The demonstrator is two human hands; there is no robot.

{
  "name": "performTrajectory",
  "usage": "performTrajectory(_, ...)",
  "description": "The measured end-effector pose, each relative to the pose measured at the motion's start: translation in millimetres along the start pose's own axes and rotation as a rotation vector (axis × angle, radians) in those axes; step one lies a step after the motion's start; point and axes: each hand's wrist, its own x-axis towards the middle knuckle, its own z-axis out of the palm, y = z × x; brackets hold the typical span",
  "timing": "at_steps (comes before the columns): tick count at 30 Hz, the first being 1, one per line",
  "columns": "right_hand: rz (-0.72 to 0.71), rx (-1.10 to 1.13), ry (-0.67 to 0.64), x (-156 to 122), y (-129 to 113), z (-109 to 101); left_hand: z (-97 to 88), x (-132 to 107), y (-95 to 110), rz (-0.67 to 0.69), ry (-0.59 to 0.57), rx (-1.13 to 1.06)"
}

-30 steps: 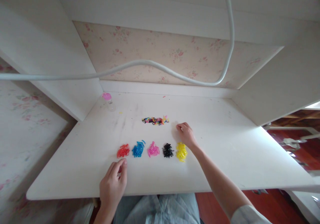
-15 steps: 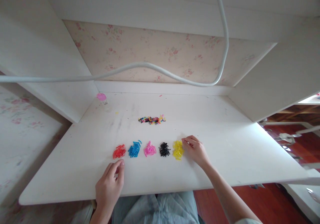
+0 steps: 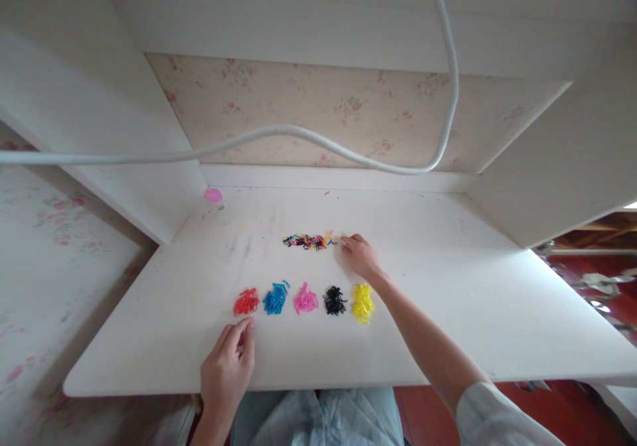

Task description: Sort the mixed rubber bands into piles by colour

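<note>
A mixed heap of small coloured rubber bands [image 3: 309,241] lies in a strip on the white desk. My right hand [image 3: 359,255] reaches to the right end of this strip, its fingertips pinched together beside the bands; anything between them is too small to make out. My left hand [image 3: 229,353] rests near the front edge, thumb and forefinger closed, just below the red rubber bands [image 3: 246,301]. Whatever it may hold is hidden. In the same row sit piles of blue bands [image 3: 275,298], pink bands [image 3: 305,298], black bands [image 3: 335,300] and yellow bands [image 3: 363,302].
A small clear container with a pink top [image 3: 213,196] stands in the desk's back left corner. A white cable [image 3: 288,129] crosses the view above the desk [image 3: 448,313]. White side panels [image 3: 542,160] flank the desktop. A few stray bands lie towards the back.
My right hand has moved from the yellow pile, away from me and slightly left, to the mixed strip's right end. My left hand keeps its pinch near the red pile. The view has shifted slightly.
</note>
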Motion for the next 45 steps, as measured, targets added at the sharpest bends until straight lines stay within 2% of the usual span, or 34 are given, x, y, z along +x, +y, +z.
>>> performTrajectory(6, -0.112, -0.094, -0.073, 18.3, -0.6, 1.0, 1.6, -1.4, -0.3, -0.009, -0.012, 0.020)
performTrajectory(18, -0.132, 0.037, 0.009, 13.1, 19.1, 2.9, 0.7, 0.1, 0.2, 0.019, -0.015, 0.054)
performTrajectory(22, -0.143, 0.102, 0.028, -5.7, 25.8, -1.8, 1.6, -1.1, -2.0, 0.037, -0.010, 0.065)
performTrajectory(26, -0.151, 0.233, 0.020, -43.4, 36.9, -13.7, 2.1, -1.7, -1.9, 0.028, -0.017, 0.080)
performTrajectory(31, -0.116, 0.275, -0.032, -87.4, 43.5, -28.0, 2.9, 0.0, -0.3, 0.025, -0.019, 0.070)
performTrajectory(36, -0.071, 0.286, -0.040, -102.2, 44.7, -28.0, 1.4, 9.2, 2.9, 0.102, -0.038, -0.032)
performTrajectory(41, -0.029, 0.354, -0.002, -105.5, 50.8, -21.1, -3.5, 29.5, 23.0, 0.134, -0.119, -0.094)
performTrajectory(45, 0.052, 0.404, 0.149, -111.4, 54.9, -14.5, -2.0, 57.7, 55.8, 0.169, -0.252, -0.093)
